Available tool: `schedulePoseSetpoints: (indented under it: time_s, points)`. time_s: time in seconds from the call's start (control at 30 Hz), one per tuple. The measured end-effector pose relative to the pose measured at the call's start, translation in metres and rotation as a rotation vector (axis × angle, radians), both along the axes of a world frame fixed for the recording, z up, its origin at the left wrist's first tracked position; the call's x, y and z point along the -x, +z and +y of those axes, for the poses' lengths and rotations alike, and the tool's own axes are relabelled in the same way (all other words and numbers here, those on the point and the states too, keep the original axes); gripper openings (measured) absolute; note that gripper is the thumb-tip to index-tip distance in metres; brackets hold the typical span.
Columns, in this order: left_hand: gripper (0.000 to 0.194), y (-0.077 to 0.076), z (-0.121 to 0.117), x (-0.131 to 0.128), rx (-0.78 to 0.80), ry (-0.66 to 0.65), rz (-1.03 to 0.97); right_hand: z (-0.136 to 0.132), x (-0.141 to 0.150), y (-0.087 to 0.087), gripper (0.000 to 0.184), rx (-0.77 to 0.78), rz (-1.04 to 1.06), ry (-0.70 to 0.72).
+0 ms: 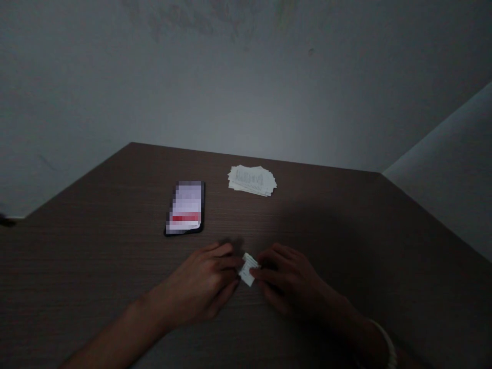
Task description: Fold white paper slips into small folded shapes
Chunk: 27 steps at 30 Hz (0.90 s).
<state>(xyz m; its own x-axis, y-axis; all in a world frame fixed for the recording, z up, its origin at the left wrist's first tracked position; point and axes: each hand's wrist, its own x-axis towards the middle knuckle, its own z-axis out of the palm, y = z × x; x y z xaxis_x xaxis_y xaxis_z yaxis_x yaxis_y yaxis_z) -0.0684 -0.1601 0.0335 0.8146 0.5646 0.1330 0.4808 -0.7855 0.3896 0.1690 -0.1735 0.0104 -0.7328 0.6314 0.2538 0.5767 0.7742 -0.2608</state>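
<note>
The left hand (213,279) and the right hand (286,277) pinch a small white printed paper piece (246,268) over a brown wooden table (115,205).

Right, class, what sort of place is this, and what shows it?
Probably a dimly lit indoor room, perhaps a desk area: a brown wood-grain tabletop backed by a grey wall, with a pile of printed papers.

On the desk (126,246), backed by the wall (246,102): the papers (251,179) near the far edge; the phone (186,205) left of the papers and nearer the viewer. Nearer than either, right of the phone, the slip (247,266) is between the left grip (213,279) and the right grip (286,279), touching both.
</note>
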Motion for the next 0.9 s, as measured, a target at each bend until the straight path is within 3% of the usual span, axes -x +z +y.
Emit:
schedulePoseSetpoints:
  time_s: [0.33, 0.6, 0.9]
  points:
    - [0.019, -0.007, -0.003, -0.004, -0.111, -0.002, 0.013, 0.002, 0.005, 0.001, 0.007, 0.034, 0.074, -0.102]
    - [0.022, -0.008, -0.005, -0.006, -0.110, -0.004, 0.046, 0.001, 0.010, -0.010, 0.017, 0.020, 0.169, -0.215]
    - [0.021, -0.009, -0.006, -0.007, -0.099, -0.002, -0.015, 0.003, 0.009, -0.017, 0.015, -0.019, 0.225, -0.233]
